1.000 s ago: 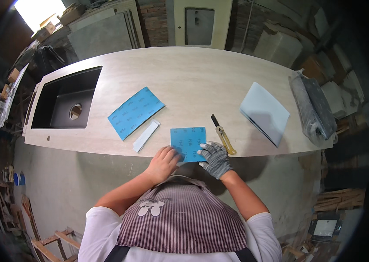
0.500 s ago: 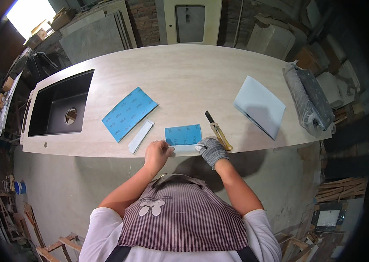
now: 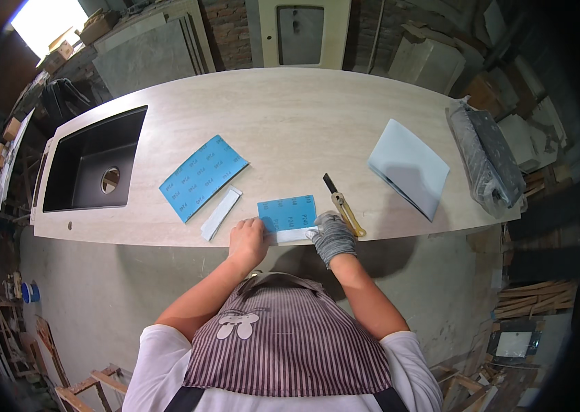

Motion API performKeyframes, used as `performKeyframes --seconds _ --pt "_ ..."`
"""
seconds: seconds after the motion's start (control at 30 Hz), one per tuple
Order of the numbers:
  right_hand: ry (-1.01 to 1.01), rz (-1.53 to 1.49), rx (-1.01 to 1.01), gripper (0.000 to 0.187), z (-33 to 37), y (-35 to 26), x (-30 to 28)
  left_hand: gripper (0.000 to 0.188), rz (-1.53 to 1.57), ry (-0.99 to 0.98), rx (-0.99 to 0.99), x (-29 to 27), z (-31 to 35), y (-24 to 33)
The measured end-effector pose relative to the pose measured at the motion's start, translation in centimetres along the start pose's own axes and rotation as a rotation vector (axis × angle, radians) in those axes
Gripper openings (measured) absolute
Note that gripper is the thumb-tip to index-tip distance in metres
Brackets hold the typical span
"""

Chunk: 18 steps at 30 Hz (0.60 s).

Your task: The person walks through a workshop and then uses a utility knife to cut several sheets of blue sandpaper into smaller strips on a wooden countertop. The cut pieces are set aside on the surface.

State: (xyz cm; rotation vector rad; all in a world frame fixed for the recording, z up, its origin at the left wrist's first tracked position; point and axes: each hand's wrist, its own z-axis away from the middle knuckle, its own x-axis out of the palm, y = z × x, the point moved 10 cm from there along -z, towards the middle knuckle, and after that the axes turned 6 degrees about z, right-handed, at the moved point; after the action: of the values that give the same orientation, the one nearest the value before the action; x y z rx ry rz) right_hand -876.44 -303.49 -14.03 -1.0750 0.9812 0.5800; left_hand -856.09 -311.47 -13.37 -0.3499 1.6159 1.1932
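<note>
Blue sheet [image 3: 287, 211], folded over along its near side, lies at the near edge of the surface [image 3: 269, 123], touched at either end by your bare left hand [image 3: 247, 240] and gloved right hand [image 3: 333, 237]; whether either grip pinches it cannot be told. A knife [image 3: 348, 215] sits beside the right hand.

The head view looks steeply down from the person's own head, through the left of two fisheye cameras worn side by side, and faces forward over the countertop [image 3: 290, 130]. The striped apron [image 3: 290, 343] fills the near middle, with the left hand [image 3: 248, 240] and right hand [image 3: 333, 239] a little farther off. It sits far enough back to span from the sink [image 3: 87, 161] at left to the wrapped bundle [image 3: 485, 158] at right and brick wall [image 3: 228, 31] at the far side.
</note>
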Motion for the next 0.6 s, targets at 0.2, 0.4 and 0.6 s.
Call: performKeyframes --seconds 0.2,0.4,0.6 --pt "0.079 0.072 -0.01 0.043 0.5 -0.3 -1.3 0.066 -0.313 -0.047 0.437 -0.3 2.2 7.0" --pt "0.167 -0.393 0.04 0.048 -0.4 5.6 0.9 0.084 -0.135 -0.296 0.606 3.7 5.1 8.6" --pt "0.407 0.281 0.041 0.039 1.0 4.5 -7.5 0.082 -0.099 -0.302 0.546 3.8 5.1 8.0"
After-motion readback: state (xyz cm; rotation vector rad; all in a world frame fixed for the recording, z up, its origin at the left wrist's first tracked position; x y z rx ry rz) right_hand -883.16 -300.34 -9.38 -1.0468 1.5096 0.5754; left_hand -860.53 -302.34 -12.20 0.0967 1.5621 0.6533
